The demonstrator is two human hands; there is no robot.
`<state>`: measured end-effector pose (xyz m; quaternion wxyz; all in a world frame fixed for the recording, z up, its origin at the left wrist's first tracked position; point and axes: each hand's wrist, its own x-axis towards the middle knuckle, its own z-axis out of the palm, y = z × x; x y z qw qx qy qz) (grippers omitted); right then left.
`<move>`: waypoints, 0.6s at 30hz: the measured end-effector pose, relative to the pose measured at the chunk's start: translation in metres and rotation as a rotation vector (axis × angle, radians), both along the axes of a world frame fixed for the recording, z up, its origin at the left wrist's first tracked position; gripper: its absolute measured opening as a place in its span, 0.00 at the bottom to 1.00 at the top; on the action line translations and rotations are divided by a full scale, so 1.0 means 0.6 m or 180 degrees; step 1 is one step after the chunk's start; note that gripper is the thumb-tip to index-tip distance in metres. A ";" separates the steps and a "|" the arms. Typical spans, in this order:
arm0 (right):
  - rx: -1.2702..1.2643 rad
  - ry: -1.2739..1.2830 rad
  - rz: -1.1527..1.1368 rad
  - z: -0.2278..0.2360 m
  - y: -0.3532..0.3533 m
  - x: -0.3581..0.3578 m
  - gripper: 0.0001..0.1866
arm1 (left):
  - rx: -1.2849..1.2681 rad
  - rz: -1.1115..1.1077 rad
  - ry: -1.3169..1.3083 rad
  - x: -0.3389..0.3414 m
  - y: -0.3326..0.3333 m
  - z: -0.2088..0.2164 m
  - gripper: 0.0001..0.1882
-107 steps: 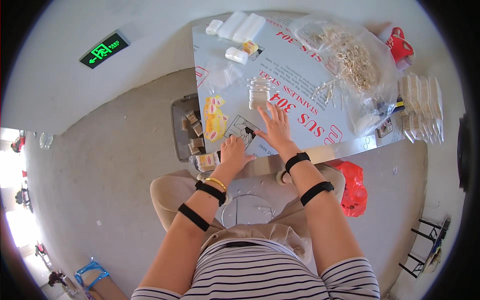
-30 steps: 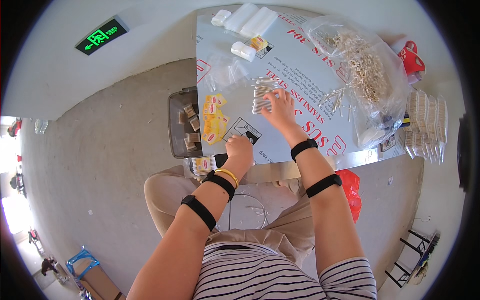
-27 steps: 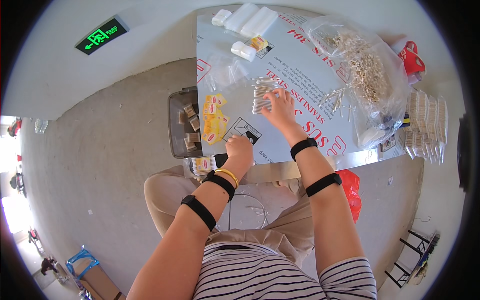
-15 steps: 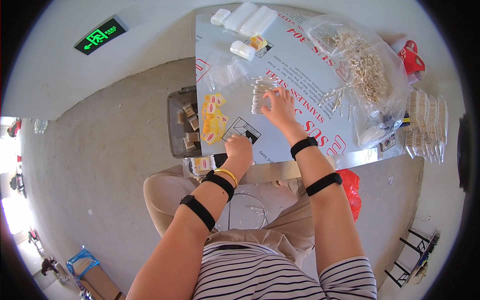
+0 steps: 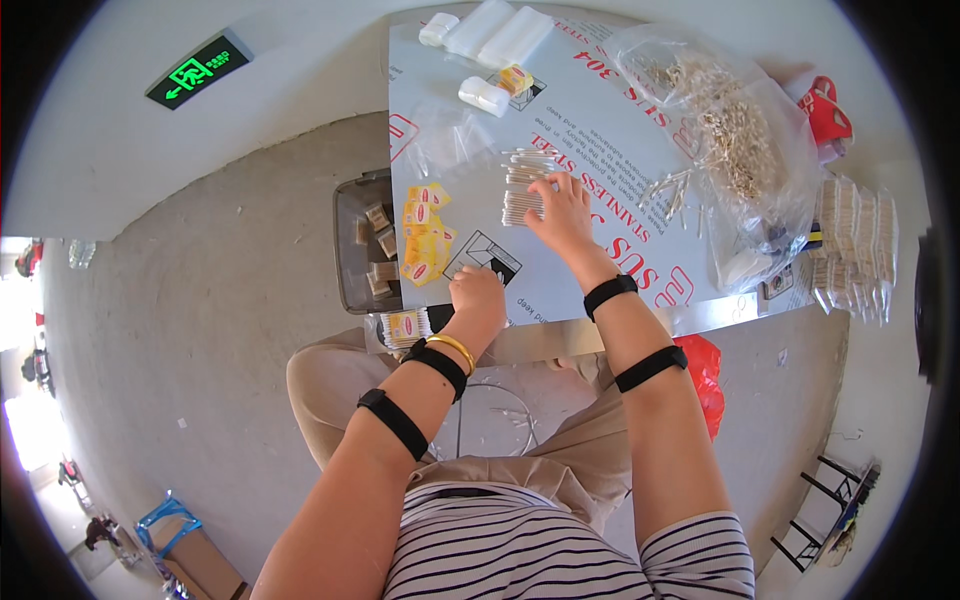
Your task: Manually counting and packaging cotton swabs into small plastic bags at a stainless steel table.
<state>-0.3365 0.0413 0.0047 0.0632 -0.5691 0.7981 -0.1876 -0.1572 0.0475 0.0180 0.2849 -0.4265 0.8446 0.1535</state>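
A row of white cotton swabs (image 5: 520,203) lies on the table, with a few skewed swabs at its far end. My right hand (image 5: 564,212) rests against the row's right side, fingers bent and apart, the thumb and forefinger touching swabs. Lower and to the left, my left hand (image 5: 478,293) is closed near the table's front edge. A small whitish bit shows by its fingertips; what it holds is hidden. Several yellow printed cards (image 5: 427,240) lie overlapping left of the row. Flat clear plastic bags (image 5: 448,145) are beyond the cards.
A big clear bag of loose swabs (image 5: 735,145) fills the right side, with stray swabs (image 5: 674,190) beside it. Stacked swab packs (image 5: 852,245) sit at far right. White plastic rolls (image 5: 500,35) lie at the back. A grey bin (image 5: 343,245) holding small packs adjoins the left edge.
The right hand stays at the swab row with barely any shift of its fingers. My left hand keeps its place, still closed. The view has shifted slightly.
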 end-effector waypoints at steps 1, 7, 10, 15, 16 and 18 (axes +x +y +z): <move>-0.0067 -0.0026 0.0021 0.000 0.002 0.002 0.18 | 0.0002 -0.0002 -0.0003 0.001 0.000 -0.001 0.28; -0.0239 0.0655 0.0626 -0.019 0.027 0.032 0.33 | -0.0048 0.0021 -0.0005 0.001 0.000 -0.010 0.27; 0.0149 0.0824 0.0610 -0.031 0.041 0.041 0.37 | -0.0027 0.0035 0.0009 0.001 0.000 -0.013 0.27; -0.0121 0.0807 0.0513 -0.029 0.045 0.048 0.37 | 0.0007 0.0108 0.0071 0.000 0.000 -0.009 0.24; -0.0277 0.0718 0.0461 -0.024 0.043 0.050 0.37 | 0.0011 0.0115 0.0063 0.001 -0.001 -0.011 0.24; -0.0374 0.0610 0.0396 -0.022 0.045 0.045 0.35 | 0.0019 0.0165 0.0098 0.002 -0.001 -0.011 0.23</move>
